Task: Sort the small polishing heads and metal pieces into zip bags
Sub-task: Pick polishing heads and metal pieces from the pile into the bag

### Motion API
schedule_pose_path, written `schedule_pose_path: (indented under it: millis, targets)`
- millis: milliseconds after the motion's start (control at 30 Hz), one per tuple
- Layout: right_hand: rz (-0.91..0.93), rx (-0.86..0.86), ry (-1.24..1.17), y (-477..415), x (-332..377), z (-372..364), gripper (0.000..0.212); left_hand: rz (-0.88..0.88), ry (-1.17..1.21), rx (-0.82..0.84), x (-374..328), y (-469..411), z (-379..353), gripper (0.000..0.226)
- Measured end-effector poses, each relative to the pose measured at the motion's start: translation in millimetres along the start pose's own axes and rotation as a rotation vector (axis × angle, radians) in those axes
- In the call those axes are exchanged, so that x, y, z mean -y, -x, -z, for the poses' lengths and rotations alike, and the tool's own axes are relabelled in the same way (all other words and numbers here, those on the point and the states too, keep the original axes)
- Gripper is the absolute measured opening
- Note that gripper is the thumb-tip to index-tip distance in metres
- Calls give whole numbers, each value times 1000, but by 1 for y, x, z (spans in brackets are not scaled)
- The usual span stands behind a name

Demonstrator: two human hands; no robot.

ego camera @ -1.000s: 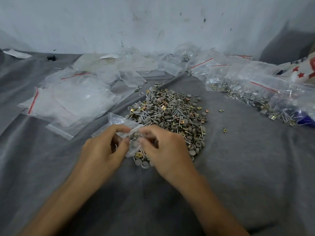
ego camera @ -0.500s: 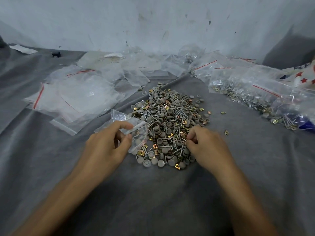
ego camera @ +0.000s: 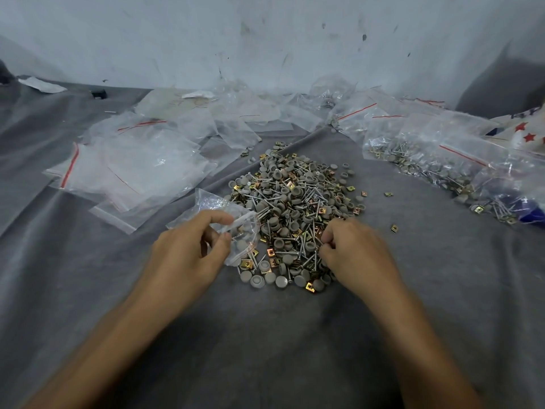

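Observation:
A heap of small grey polishing heads, screws and brass-coloured metal clips (ego camera: 295, 208) lies on the grey cloth (ego camera: 265, 335) in the middle. My left hand (ego camera: 191, 255) pinches the mouth of a small clear zip bag (ego camera: 212, 208) at the heap's left edge; a few grey heads show inside it. My right hand (ego camera: 356, 249) rests on the heap's near right edge with its fingertips curled into the pieces. Whether they pinch a piece is hidden.
Empty clear zip bags with red strips (ego camera: 132, 169) lie spread at the left and back. Filled bags of heads and screws (ego camera: 442, 163) lie at the right. A few loose clips (ego camera: 393, 228) sit right of the heap. A pale wall (ego camera: 265, 39) closes the back.
My right hand left the bag's mouth and moved right onto the heap, where it now picks among the pieces. My left hand kept hold of the bag.

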State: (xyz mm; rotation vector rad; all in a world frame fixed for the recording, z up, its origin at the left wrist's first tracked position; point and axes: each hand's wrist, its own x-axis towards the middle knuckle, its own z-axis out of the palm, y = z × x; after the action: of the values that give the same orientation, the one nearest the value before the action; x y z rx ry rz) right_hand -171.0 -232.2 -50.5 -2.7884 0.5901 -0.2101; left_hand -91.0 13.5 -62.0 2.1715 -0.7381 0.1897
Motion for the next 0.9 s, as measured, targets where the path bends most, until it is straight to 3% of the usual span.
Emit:
schedule_pose_path:
  millis: [233,367,533,667,767,900]
  targets:
    - [4,15,-9,0,-3,0,12,-9,-7,-1,1,0,-2,23]
    - [117,-123,-278,9,10,2,14,-9,7,-2,1,0,-1,24]
    - [296,-6,-587,22,54,-7,9,-4,0,-10,2,0,-3,22]
    - [378,-3,-609,24,75,-22,3,-7,-7,-14,2,2,-4,21]
    - [386,38,-620,24,76,-25,21,-20,1,-12,1,2,-4,20]
    - [366,22,-686,22,62,-19,20,-41,11,-27,3,1,-3,20]
